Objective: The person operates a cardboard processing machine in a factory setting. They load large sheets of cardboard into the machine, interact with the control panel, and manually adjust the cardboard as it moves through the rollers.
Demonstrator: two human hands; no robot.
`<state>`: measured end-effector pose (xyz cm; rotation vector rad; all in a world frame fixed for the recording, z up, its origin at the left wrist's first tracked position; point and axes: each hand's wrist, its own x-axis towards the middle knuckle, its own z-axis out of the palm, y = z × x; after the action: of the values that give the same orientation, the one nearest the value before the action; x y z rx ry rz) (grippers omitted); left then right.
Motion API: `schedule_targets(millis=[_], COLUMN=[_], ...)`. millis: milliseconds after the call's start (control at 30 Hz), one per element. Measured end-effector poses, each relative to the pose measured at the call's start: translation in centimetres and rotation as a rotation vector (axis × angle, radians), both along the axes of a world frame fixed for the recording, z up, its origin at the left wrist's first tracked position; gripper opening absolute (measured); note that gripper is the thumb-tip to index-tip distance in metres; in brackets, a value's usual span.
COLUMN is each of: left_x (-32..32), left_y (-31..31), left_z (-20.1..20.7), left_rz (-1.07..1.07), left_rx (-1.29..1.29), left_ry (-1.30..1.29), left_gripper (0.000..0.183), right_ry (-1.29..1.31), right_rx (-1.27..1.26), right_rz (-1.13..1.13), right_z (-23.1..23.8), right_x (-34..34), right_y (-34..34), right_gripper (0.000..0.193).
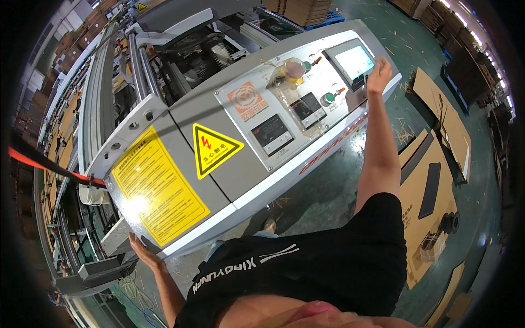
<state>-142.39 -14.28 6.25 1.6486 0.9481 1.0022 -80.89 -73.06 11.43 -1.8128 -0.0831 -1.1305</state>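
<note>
A grey and white machine housing (235, 186) stretches in front of me with a control panel on its sloping top. At the panel's far right, my right hand (379, 75) is at the right edge of a lit touchscreen (353, 61), fingers loosely bent and holding nothing visible. My left hand (143, 252) rests against the housing's near left corner, its fingers extended beside a large yellow instruction label (158, 186). Between the hands lie two dark digital controllers (272, 135), a green-ringed selector switch (328, 98), a round control under a clear cover (293, 70) and a yellow triangular warning sign (214, 148).
Metal rails and rollers (143, 71) run along the machine's left side. A red and black strap or cable (52, 167) crosses at the left. Flat cardboard sheets (429, 208) lie on the green floor at right, with black rolls (449, 222) on them. Cardboard stacks (301, 11) stand behind.
</note>
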Motion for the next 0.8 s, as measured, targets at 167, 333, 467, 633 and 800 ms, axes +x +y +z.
schedule_targets(millis=[167, 333, 467, 633, 800], left_x=[-0.7, -0.4, -0.5, -0.1, 0.5], left_y=[0.5, -0.1, -0.6, -0.6, -0.3], left_z=[0.0, 0.1, 0.8, 0.6, 0.8], left_rz=[-0.001, 0.015, 0.040, 0.130, 0.056], left_rx=[-0.208, -0.253, -0.350, -0.317, -0.090], left_ry=[-0.140, -0.156, -0.197, -0.022, -0.006], left_gripper=[0.064, 0.061, 0.055, 0.046, 0.057], right_ry=[0.070, 0.048, 0.255, 0.371, 0.004], right_rx=[-0.228, -0.351, -0.587, -1.144, -0.367], right_rz=[-0.160, -0.111, -0.296, -0.661, -0.312], right_z=[-2.2, -2.9, -3.0, -4.1, 4.7], right_x=[3.1, 3.6, 4.6, 5.0, -6.8], right_y=[-0.6, -1.1, -1.3, -3.2, 4.1], right_gripper=[0.029, 0.029, 0.029, 0.037, 0.043])
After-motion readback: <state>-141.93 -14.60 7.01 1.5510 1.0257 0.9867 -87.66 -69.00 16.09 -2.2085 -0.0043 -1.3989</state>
